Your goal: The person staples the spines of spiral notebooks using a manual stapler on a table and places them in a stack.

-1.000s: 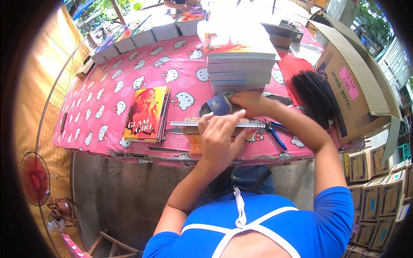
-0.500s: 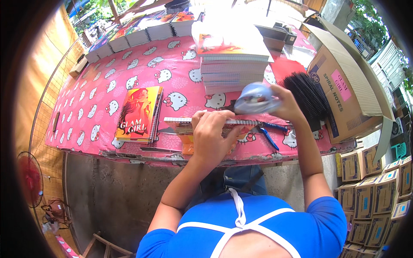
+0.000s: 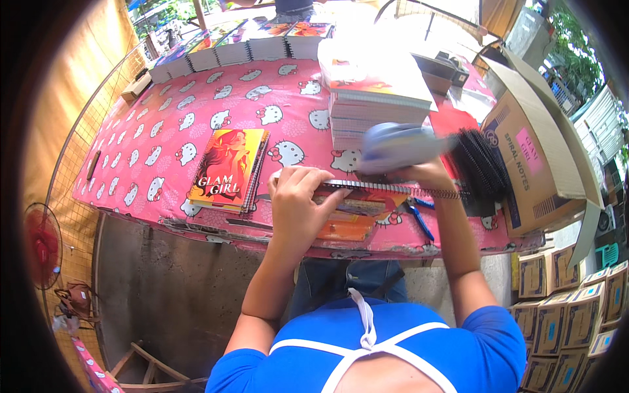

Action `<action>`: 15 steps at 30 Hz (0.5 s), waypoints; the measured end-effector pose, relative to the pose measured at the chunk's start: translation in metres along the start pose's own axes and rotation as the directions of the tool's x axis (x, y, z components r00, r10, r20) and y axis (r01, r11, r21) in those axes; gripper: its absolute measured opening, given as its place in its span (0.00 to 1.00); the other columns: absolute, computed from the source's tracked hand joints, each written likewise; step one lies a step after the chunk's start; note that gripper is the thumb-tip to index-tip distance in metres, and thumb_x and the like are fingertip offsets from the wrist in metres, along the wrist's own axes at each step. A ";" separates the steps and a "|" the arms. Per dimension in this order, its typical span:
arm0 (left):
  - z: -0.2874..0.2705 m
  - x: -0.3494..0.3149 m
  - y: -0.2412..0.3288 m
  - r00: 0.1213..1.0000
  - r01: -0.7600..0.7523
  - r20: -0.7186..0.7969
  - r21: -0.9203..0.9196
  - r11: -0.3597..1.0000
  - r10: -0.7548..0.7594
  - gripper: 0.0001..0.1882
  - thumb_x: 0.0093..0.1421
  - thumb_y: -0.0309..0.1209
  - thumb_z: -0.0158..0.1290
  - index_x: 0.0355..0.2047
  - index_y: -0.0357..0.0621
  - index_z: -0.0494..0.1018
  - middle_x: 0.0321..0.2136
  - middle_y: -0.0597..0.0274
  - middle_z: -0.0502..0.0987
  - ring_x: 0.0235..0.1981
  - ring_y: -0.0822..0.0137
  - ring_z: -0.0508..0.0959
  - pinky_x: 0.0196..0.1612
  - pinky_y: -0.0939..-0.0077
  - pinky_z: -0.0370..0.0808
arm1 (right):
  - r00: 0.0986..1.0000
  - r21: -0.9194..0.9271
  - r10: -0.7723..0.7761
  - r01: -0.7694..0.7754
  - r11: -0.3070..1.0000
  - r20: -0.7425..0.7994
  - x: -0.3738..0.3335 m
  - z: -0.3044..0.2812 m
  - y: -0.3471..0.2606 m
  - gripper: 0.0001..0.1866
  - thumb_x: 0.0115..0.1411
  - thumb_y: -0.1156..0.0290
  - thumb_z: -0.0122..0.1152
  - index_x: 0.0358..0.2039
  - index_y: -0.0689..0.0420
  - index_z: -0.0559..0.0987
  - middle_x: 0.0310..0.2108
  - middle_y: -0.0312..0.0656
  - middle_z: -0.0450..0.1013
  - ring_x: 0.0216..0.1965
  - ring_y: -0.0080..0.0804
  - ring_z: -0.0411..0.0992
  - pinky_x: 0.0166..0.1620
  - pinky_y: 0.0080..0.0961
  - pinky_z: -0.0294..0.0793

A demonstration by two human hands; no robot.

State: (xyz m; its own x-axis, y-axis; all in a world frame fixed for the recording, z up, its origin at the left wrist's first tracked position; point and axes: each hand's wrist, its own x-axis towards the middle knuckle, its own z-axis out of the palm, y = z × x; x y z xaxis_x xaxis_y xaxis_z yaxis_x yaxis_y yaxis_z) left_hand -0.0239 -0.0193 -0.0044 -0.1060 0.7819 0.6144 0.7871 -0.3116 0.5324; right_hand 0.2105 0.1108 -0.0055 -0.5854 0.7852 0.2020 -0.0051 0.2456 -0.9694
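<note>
A spiral-bound notebook [image 3: 367, 200] stands on its edge at the front of the table, its wire coil [image 3: 419, 191] running along the top. My left hand [image 3: 298, 196] grips the notebook's left end from above. My right hand [image 3: 426, 175] is raised over the coil's right part and holds a blurred blue-grey object [image 3: 393, 147]; its kind cannot be made out. Blue-handled pliers [image 3: 419, 223] lie on the cloth just below the right hand.
A pink cloth with white cat figures [image 3: 164, 144] covers the table. A red-covered notebook pile [image 3: 226, 170] lies left, a tall notebook stack [image 3: 377, 105] behind. Black coils [image 3: 481, 167] and an open cardboard box [image 3: 531, 150] sit right. Small cartons [image 3: 570, 308] and a red fan [image 3: 42, 245] stand below.
My right hand has lifted the blue-grey object from the table's surface up and to the right. My left hand stays on the notebook.
</note>
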 end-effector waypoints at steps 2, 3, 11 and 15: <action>-0.004 0.001 0.001 1.000 0.003 -0.016 -0.027 1.000 -0.003 0.15 0.43 0.36 0.68 0.30 0.45 0.79 0.34 0.62 0.78 0.42 0.60 0.75 0.48 0.62 0.67 | 0.995 0.406 -0.065 0.032 0.913 0.069 -0.009 0.016 -0.018 0.22 0.42 0.74 0.73 0.36 0.62 0.72 0.33 0.38 0.75 0.37 0.24 0.73 0.42 0.27 0.75; -0.006 0.002 0.001 1.000 0.004 -0.023 -0.040 0.999 -0.005 0.15 0.42 0.34 0.69 0.29 0.44 0.79 0.35 0.59 0.78 0.42 0.59 0.75 0.47 0.62 0.69 | 0.998 0.075 -0.013 0.008 0.997 0.067 0.000 0.014 -0.013 0.24 0.41 0.73 0.74 0.39 0.62 0.73 0.35 0.40 0.75 0.38 0.27 0.73 0.43 0.29 0.76; -0.008 -0.002 -0.011 0.984 0.120 -0.107 -0.168 0.978 -0.139 0.19 0.38 0.31 0.72 0.31 0.39 0.78 0.50 0.51 0.68 0.50 0.57 0.72 0.44 0.67 0.77 | 0.990 -0.370 0.015 0.039 0.928 0.142 0.023 0.022 -0.009 0.24 0.40 0.79 0.70 0.42 0.63 0.75 0.37 0.39 0.76 0.37 0.24 0.74 0.41 0.22 0.75; -0.013 -0.003 -0.016 0.955 0.267 -0.035 -0.328 0.906 -0.294 0.25 0.41 0.30 0.72 0.39 0.40 0.75 0.49 0.54 0.69 0.46 0.61 0.75 0.44 0.70 0.77 | 0.971 0.512 -0.034 -0.095 0.854 0.237 0.030 0.029 -0.007 0.22 0.41 0.82 0.67 0.40 0.65 0.75 0.38 0.41 0.77 0.37 0.31 0.77 0.41 0.27 0.79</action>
State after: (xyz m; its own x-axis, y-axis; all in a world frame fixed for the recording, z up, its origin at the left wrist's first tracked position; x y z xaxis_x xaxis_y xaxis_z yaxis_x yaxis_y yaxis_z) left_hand -0.0440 -0.0236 -0.0079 -0.3538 0.8195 0.4509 0.4853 -0.2512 0.8375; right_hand 0.1693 0.1157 0.0034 -0.7604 0.6192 0.1960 -0.3640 -0.1563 -0.9182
